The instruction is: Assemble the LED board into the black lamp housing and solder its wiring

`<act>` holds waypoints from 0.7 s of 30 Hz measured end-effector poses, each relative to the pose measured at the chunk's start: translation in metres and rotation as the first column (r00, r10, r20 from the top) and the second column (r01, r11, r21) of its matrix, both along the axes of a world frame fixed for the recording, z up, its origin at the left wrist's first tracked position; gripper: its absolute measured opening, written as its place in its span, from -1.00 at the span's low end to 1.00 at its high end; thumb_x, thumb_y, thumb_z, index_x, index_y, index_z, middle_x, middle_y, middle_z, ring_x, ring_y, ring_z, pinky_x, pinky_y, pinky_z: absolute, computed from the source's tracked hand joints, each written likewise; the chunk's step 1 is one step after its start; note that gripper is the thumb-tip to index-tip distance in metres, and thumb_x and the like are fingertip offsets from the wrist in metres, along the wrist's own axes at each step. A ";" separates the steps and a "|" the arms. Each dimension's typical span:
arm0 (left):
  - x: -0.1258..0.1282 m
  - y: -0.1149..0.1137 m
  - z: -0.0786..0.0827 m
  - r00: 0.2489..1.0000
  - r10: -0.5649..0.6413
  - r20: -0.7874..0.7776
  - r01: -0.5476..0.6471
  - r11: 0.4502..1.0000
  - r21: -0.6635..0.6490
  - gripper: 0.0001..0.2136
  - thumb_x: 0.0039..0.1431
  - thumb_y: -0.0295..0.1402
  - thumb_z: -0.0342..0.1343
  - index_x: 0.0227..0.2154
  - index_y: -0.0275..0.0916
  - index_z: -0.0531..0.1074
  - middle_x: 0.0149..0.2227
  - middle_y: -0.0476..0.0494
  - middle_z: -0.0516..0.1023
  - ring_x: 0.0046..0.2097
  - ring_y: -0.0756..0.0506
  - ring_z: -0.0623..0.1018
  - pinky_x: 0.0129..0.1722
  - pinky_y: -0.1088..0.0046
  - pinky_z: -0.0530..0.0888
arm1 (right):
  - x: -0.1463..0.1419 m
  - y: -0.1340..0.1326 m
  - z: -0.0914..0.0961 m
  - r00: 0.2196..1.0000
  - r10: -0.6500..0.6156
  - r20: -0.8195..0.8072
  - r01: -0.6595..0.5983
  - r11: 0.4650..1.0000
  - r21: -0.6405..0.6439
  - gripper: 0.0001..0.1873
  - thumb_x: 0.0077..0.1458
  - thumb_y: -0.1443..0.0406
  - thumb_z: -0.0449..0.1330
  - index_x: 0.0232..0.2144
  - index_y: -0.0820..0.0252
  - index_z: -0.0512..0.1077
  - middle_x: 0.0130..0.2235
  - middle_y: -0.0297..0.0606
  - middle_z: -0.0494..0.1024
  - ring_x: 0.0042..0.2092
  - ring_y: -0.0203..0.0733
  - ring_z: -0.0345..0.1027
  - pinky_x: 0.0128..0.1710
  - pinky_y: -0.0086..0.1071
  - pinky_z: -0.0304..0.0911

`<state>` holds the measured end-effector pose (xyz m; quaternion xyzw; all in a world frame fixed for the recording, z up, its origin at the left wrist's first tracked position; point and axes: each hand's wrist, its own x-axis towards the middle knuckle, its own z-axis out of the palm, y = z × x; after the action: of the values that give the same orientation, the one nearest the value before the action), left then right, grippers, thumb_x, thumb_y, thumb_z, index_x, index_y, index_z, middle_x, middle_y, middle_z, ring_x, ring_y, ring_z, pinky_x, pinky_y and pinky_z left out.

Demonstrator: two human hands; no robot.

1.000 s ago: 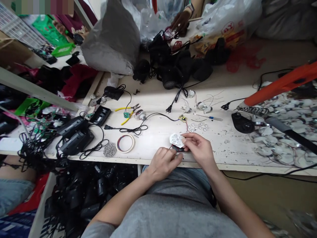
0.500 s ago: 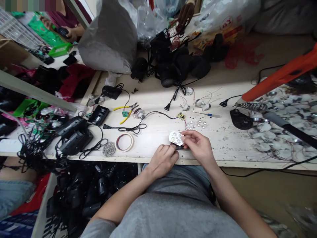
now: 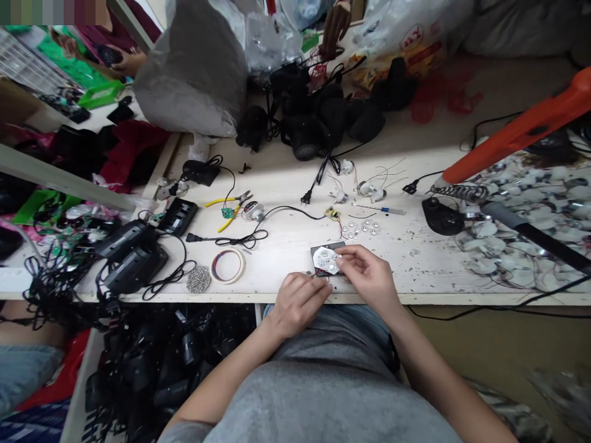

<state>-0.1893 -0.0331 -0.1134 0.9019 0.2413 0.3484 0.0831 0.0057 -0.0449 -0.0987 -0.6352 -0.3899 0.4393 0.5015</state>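
A white LED board (image 3: 327,261) with several round lenses rests over a dark grey flat block (image 3: 316,250) near the table's front edge. My right hand (image 3: 372,277) pinches the board's right edge between thumb and fingers. My left hand (image 3: 298,301) is closed at the block's lower left, its fingertips by thin dark wires below the board; what it holds is hidden. Behind them lie several loose LED lenses (image 3: 364,228) and a small yellow circuit board (image 3: 332,213) wired to a black cord.
Left are a tape roll (image 3: 213,271), a wire scourer (image 3: 198,280), yellow-handled pliers (image 3: 226,225) and black chargers (image 3: 133,255). On the right, an orange soldering iron holder (image 3: 517,132) stands by piled white parts (image 3: 508,246). Another person's hand (image 3: 335,27) is at the back.
The LED board has tilted and lowered, so more of the dark block shows behind it. My left hand has drawn slightly down and left from the board. The view has shifted a little.
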 end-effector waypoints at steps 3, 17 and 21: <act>0.001 0.002 0.000 0.989 -0.110 -0.097 0.108 0.994 -0.020 -0.75 0.39 -0.48 -0.03 0.03 -0.17 0.45 -0.01 -0.19 0.64 -0.11 -0.08 0.60 -0.09 0.32 0.47 | 0.004 -0.004 -0.001 1.000 0.005 0.015 -0.005 1.000 -0.016 -0.64 -0.04 0.01 0.36 -0.33 0.16 0.57 -0.45 -0.28 0.53 -0.43 -0.25 0.39 -0.48 -0.41 0.36; 0.019 0.001 0.007 0.985 0.098 -0.145 -0.075 0.984 0.159 -0.75 0.35 -0.58 -0.09 -0.08 -0.28 0.46 -0.30 -0.14 0.51 -0.29 -0.09 0.39 -0.21 0.34 0.31 | 0.073 -0.019 0.015 0.803 -0.596 -0.011 0.582 0.779 0.233 -0.48 -0.07 0.03 0.41 -0.15 0.07 0.31 -0.31 -0.39 0.42 -0.51 -0.34 0.34 -0.58 -0.42 0.29; 0.020 -0.002 0.006 0.982 0.115 -0.149 -0.090 0.983 0.163 -0.73 0.33 -0.59 -0.07 -0.05 -0.28 0.46 -0.29 -0.15 0.50 -0.29 -0.10 0.36 -0.24 0.33 0.27 | 0.120 -0.015 0.026 0.691 -0.721 0.054 0.679 0.672 0.294 -0.49 -0.02 0.17 0.42 -0.14 0.03 0.22 -0.40 -0.46 0.39 -0.56 -0.35 0.29 -0.56 -0.40 0.29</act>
<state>-0.1692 -0.0353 -0.1079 0.9168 0.2655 0.2973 -0.0247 0.1257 -0.0602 -0.0729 -0.7014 -0.2079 0.1054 0.6736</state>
